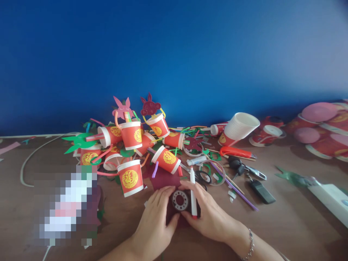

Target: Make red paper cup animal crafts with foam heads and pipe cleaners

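Observation:
My left hand (pixel 155 214) curls its fingers and thumb around the left side of a small dark roll (pixel 180 201), which looks like tape on a grey core with holes. On the other side, my right hand (pixel 208 212) holds a white marker (pixel 193 192) with red ends, nearly upright in view; its index finger and thumb also reach the roll. Dark red paper (pixel 160 177) lies beneath and behind the roll. Just past my right hand are black-handled scissors (pixel 203 177), partly covered, and a small white tube (pixel 197 160).
Red paper cups (pixel 130 178) with straws and paper animal heads crowd the back left. Stacked cups (pixel 236 127), an orange cutter (pixel 236 152) and keys (pixel 236 163) with a black fob (pixel 261 191) sit to the right. A white box (pixel 330 199) stands far right. A pixelated patch hides part of the left.

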A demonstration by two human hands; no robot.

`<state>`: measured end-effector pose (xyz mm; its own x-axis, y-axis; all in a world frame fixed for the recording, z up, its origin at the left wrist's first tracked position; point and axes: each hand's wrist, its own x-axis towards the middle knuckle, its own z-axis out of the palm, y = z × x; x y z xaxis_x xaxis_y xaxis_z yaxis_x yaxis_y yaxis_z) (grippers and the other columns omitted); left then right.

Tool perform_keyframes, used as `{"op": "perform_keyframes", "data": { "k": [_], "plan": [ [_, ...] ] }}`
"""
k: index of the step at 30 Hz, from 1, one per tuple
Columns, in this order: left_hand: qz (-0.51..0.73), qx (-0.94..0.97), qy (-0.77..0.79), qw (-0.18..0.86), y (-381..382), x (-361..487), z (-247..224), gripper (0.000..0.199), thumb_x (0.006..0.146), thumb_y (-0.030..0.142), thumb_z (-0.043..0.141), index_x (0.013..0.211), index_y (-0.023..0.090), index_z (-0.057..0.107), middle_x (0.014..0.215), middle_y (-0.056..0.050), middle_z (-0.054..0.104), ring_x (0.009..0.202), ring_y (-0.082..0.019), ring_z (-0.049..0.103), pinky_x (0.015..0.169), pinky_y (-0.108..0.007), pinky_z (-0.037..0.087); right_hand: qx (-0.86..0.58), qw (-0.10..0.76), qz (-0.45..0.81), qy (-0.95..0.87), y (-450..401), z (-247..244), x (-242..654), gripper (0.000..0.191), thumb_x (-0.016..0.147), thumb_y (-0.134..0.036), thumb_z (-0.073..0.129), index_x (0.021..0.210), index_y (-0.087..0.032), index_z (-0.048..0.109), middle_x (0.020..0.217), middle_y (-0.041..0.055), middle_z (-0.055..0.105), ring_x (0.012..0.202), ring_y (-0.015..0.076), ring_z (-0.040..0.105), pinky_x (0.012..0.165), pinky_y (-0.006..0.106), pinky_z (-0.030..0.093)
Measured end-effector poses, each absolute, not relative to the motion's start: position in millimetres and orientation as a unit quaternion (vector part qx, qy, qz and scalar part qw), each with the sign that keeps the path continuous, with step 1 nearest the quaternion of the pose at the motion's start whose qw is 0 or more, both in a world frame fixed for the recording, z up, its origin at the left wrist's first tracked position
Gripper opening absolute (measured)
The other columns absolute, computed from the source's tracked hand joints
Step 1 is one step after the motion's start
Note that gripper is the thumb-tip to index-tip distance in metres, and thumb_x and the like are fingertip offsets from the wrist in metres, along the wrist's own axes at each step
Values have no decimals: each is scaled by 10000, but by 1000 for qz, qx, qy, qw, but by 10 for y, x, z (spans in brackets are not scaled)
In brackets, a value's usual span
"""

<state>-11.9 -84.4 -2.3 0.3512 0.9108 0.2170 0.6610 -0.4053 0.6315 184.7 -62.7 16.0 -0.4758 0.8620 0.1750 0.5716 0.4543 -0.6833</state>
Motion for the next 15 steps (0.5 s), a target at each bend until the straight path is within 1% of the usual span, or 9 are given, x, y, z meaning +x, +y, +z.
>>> {"op": "perform_keyframes", "data": {
  "k": [4,8,10,12,15],
  "plan": [
    [281,788,497,231,-834,-120,-5,531,811,133,551,1307,204,374,1259,-142,561,1189,-288,530,963,-502,483,-442,263,284,-810,-640,174,1844,683,725,-119,595,1336,-234,313,1257,115,549,1187,260,518,1016,422,424],
    [283,788,494,234,-800,-119,17,536,818,189,584,1311,217,373,1262,-136,565,1171,-287,547,937,-490,505,-451,271,313,-791,-656,163,1863,781,693,-73,563,1383,-231,233,1284,121,533,1210,260,503,1023,427,414],
    [278,791,492,235,-777,-117,39,539,816,228,605,1307,219,386,1268,-131,567,1179,-290,542,946,-492,498,-448,286,328,-781,-662,137,1881,789,711,-72,554,1399,-230,202,1316,129,510,1221,261,494,1019,429,414],
    [267,791,496,239,-756,-112,69,512,814,262,618,1284,220,419,1265,-120,572,1183,-289,541,956,-487,492,-442,332,332,-764,-665,114,1898,704,777,-106,546,1385,-247,220,1292,118,536,1174,242,529,991,411,435],
    [249,789,502,251,-734,-102,115,434,815,292,620,1219,210,482,1235,-105,585,1156,-279,559,953,-461,494,-457,426,311,-716,-661,132,1918,418,904,-189,463,1298,-281,356,1112,60,649,1007,197,608,903,353,476]
  ]
}}
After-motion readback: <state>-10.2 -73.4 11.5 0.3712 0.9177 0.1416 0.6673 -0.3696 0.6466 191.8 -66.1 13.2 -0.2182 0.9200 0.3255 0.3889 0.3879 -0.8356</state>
